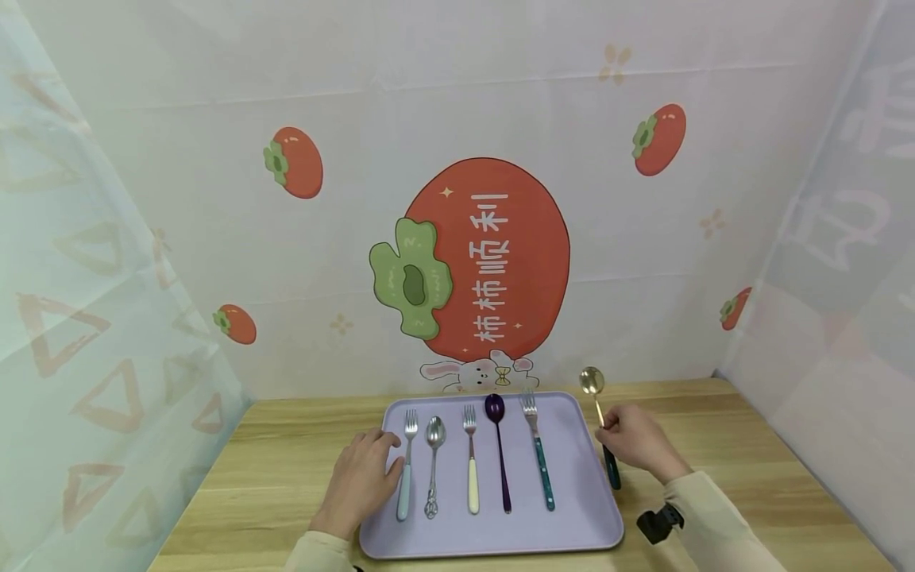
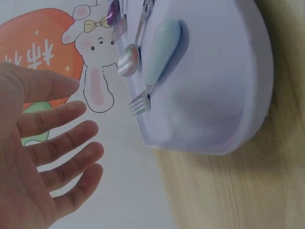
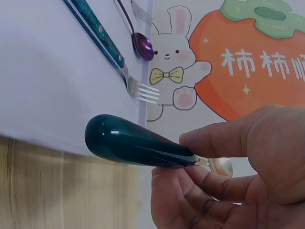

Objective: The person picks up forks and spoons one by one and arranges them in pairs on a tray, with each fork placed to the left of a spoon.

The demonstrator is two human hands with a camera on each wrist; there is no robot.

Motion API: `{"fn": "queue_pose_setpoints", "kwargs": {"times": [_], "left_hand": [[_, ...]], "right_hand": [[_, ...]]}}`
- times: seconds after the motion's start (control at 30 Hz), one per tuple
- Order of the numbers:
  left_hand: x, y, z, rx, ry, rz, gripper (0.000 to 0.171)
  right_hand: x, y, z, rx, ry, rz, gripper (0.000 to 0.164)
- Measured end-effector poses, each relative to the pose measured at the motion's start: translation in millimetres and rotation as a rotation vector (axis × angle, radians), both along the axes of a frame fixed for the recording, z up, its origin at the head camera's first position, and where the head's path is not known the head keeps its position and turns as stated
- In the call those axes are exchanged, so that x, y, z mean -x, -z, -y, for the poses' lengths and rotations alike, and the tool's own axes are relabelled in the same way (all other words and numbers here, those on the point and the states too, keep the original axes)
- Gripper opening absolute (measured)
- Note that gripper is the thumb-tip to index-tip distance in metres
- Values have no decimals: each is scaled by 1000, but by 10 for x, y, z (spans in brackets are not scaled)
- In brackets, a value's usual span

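Note:
Off the right rim of the lilac tray (image 1: 493,542), my right hand (image 1: 635,438) pinches a gold spoon (image 1: 592,380) with a dark green handle (image 3: 138,143) between thumb and fingers. The spoon's bowl points toward the wall. Over the tray's left side hovers my left hand (image 1: 360,481), fingers spread and holding nothing. Nearest to it lies a fork with a light blue handle (image 1: 404,492). Rightward on the tray follow a silver spoon (image 1: 434,433), a fork with a cream handle (image 1: 473,486), a purple spoon (image 1: 495,408) and a fork with a green handle (image 1: 545,473).
The tray sits on a wooden table (image 1: 286,453) near its back edge. Behind stands a white cloth backdrop (image 1: 343,238) printed with persimmons and a rabbit. Cloth side panels close in the left and right. A black strap device (image 1: 661,523) is on the right wrist.

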State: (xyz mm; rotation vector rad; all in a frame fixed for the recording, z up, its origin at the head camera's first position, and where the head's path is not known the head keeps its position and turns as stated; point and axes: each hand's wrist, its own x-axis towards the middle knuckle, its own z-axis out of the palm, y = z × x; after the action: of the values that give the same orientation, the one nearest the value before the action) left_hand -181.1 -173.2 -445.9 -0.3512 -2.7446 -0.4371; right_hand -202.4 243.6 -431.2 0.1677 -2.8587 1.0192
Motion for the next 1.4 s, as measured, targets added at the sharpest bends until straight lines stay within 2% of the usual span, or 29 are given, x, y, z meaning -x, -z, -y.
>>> {"fn": "queue_pose_setpoints", "kwargs": {"times": [0.37,0.73,1.4], "left_hand": [[-3,5,2,3,6,-10,18],[-2,23,8,2,9,-17,17],[-5,34,9,-3,19,-28,17]], "right_hand": [[-7,43,180,26,25,52,10],[10,186,328,62,49,110,10],[-4,275,449,39,59,136,15]]}}
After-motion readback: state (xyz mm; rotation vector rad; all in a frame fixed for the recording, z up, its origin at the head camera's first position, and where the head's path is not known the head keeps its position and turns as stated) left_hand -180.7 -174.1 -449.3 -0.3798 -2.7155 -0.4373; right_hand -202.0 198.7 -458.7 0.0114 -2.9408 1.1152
